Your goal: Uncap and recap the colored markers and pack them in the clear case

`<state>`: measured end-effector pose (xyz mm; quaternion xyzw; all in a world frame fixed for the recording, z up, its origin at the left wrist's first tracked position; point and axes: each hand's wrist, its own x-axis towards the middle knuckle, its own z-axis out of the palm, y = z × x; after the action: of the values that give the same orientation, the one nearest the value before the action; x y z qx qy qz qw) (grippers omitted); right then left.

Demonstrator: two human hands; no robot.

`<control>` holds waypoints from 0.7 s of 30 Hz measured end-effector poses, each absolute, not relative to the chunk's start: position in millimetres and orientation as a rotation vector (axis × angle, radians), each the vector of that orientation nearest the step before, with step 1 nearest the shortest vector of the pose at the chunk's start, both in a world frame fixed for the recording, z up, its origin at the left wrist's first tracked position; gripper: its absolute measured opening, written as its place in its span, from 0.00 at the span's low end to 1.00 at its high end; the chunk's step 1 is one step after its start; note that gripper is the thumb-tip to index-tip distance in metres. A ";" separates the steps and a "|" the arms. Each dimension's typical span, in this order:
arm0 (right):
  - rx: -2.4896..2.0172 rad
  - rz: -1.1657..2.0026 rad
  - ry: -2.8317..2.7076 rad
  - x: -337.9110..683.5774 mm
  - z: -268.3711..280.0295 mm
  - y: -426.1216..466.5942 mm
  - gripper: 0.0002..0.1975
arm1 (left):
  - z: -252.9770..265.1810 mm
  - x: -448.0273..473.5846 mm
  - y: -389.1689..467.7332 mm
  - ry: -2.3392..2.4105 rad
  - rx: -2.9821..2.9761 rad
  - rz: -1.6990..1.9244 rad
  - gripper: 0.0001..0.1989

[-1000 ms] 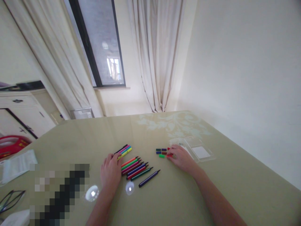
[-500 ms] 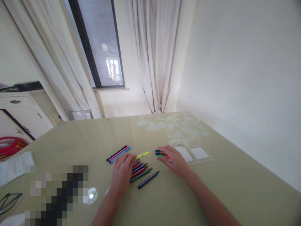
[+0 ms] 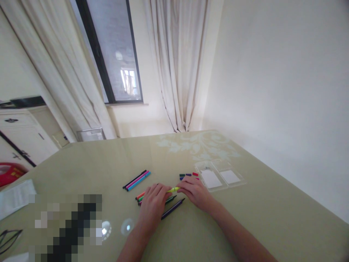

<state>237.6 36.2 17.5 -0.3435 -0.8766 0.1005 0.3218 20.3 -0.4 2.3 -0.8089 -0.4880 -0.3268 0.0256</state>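
A yellow marker (image 3: 172,189) spans the gap between my two hands, held low above the table. My left hand (image 3: 155,203) is closed round its body, and the fingers of my right hand (image 3: 194,191) pinch its right end, at the cap. Under and beside my left hand lie several uncapped markers, partly hidden; a dark purple marker (image 3: 173,209) is nearest me, with a dark green marker (image 3: 171,199) just behind it. Loose marker caps (image 3: 188,175) lie beyond my right fingers. Three capped markers (image 3: 138,180), black, pink and blue, lie together to the left.
An opened clear plastic case (image 3: 224,186) with white card inside lies behind my right hand. At the left are a pale packet (image 3: 16,198), glasses (image 3: 10,240) and a blurred-out dark object (image 3: 76,229). A wall (image 3: 286,109) borders the table's right side.
My right hand has let go of the caps it was over and moved onto the yellow marker's end. My left hand has shifted right and slightly nearer with the marker.
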 end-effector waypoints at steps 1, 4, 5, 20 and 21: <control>-0.917 0.274 -2.305 236.8 18.3 36.6 0.17 | 4.1 20.6 0.0 -1.544 -2.519 -0.983 0.10; -0.972 0.257 -2.271 244.1 20.4 43.1 0.17 | 9.0 13.8 3.1 -1.641 -2.536 -0.999 0.13; -1.004 0.243 -2.234 250.5 21.0 47.1 0.17 | 9.8 8.3 5.0 -1.667 -2.503 -1.055 0.14; -1.626 0.137 -2.245 258.0 18.5 108.7 0.11 | -18.7 -43.7 29.9 -2.261 -2.130 -0.951 0.18; -1.628 0.138 -2.258 256.2 18.7 111.9 0.11 | -19.9 -44.6 30.6 -2.266 -2.149 -0.949 0.18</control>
<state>256.2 111.9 18.7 -0.5751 -0.7974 0.0487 0.1763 -44.6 30.6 -19.9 -0.6572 -0.6929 -0.2903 -0.0613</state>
